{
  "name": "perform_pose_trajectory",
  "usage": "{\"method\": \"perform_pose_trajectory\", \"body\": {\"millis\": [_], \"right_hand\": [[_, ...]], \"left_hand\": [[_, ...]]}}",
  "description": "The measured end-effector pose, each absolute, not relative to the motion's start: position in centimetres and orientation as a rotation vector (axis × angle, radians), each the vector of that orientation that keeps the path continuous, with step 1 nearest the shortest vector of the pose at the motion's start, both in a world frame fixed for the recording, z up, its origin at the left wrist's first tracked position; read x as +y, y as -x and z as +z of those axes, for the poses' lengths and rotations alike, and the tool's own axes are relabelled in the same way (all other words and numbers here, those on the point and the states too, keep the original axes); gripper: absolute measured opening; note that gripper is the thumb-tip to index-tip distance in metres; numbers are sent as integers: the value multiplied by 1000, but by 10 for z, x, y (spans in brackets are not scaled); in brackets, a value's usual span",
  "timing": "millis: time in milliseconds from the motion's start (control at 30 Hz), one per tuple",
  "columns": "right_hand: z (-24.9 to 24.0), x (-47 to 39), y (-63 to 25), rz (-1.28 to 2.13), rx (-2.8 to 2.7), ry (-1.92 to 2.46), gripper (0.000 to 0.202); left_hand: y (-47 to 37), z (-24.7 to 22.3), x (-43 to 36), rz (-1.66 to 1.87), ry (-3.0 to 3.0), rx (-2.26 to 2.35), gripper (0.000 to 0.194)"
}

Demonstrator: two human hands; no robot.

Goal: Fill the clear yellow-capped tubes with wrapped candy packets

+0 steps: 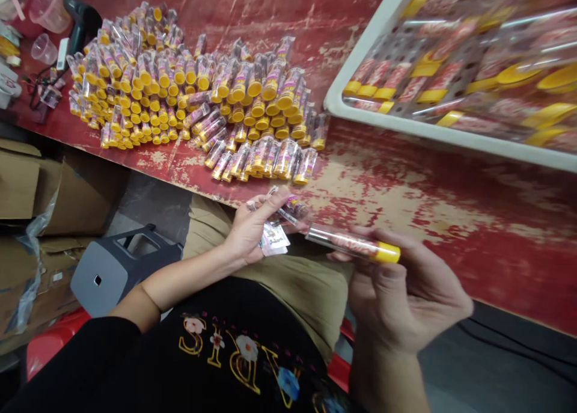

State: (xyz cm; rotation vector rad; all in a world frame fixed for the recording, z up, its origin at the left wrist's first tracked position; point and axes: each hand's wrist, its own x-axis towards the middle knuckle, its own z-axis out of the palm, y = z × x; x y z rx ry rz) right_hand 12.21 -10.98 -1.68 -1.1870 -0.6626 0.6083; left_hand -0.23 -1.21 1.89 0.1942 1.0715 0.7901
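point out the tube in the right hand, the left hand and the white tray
tube [345, 243], head view, its clear barrel
left hand [249, 232], head view, middle of the hand
white tray [451, 134], head view, its near rim

I can't read the blurred print on the yellow-capped tube [340, 243], and some fingers of the right hand [401, 299] are partly hidden behind it. The left hand [252, 229] covers part of a printed packet [276, 240]. The white tray [336, 100] runs out of sight far and right; labels in the piled tubes [255, 91] are too small to make out.
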Motion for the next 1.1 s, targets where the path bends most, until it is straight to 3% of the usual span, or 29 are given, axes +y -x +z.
{"method": "perform_pose_trajectory", "body": {"millis": [433,600,800,1100], "right_hand": [[-15,-121,-140,470,-1058,1364,44],[-18,-124,-135,617,-940,1352,37],[-22,-125,-130,671,-517,1241,27],[-24,-128,-138,706,-682,1219,25]], "left_hand": [[11,17,-14,742,-327,978,31],[9,17,-20,767,-337,952,34],[8,17,-17,799,-229,1009,19],[8,21,-13,677,-217,1026,10]]}}
